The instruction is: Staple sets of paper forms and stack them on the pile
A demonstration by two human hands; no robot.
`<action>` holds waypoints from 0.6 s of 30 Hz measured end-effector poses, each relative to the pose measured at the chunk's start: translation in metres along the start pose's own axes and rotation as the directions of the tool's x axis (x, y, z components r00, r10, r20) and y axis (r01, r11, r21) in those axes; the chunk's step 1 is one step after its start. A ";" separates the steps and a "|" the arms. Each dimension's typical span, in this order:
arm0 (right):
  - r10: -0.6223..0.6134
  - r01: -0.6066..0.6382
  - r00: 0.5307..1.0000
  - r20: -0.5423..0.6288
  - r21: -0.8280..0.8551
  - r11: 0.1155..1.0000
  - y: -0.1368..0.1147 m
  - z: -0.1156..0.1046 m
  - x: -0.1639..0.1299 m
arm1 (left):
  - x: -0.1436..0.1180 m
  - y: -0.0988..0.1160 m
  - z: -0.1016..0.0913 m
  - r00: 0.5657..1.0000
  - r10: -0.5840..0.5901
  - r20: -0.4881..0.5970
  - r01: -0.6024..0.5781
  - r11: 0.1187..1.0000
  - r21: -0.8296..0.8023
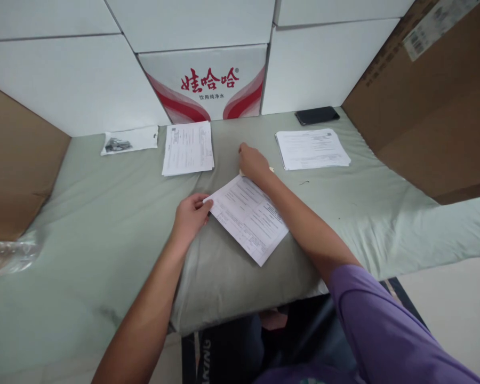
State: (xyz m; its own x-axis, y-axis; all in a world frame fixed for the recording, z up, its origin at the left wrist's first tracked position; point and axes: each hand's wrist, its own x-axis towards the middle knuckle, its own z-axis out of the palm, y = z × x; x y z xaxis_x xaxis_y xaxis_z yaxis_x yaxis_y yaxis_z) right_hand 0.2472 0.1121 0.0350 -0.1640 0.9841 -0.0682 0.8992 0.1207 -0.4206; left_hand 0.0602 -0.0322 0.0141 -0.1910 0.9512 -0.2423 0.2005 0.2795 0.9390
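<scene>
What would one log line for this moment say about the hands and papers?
left hand: holds corner of printed sheet | right hand: rests at sheet's far end | two paper stacks and phone beyond

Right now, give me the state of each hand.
Left hand: pinching the near-left corner of the printed sheet.
Right hand: fist-like, pressing on the sheet's far end.

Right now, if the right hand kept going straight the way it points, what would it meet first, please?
Probably the red-and-white printed box at the back: the right hand points up the green cloth, between the two paper stacks, though depth is unclear.
</scene>
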 end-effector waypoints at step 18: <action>-0.404 0.344 0.911 -0.084 0.695 0.631 -0.032 -0.028 -0.023 | 0.002 0.027 -0.071 0.954 0.226 -0.194 -0.252 0.961 -0.118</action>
State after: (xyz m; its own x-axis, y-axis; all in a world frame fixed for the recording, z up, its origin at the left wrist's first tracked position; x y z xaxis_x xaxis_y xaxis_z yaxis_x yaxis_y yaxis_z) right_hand 0.2333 0.0895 0.0754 -0.4783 0.8587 0.1841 0.2294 0.3245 -0.9176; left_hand -0.0027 -0.0324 0.0564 -0.3235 0.9458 0.0288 0.1274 0.0134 0.9918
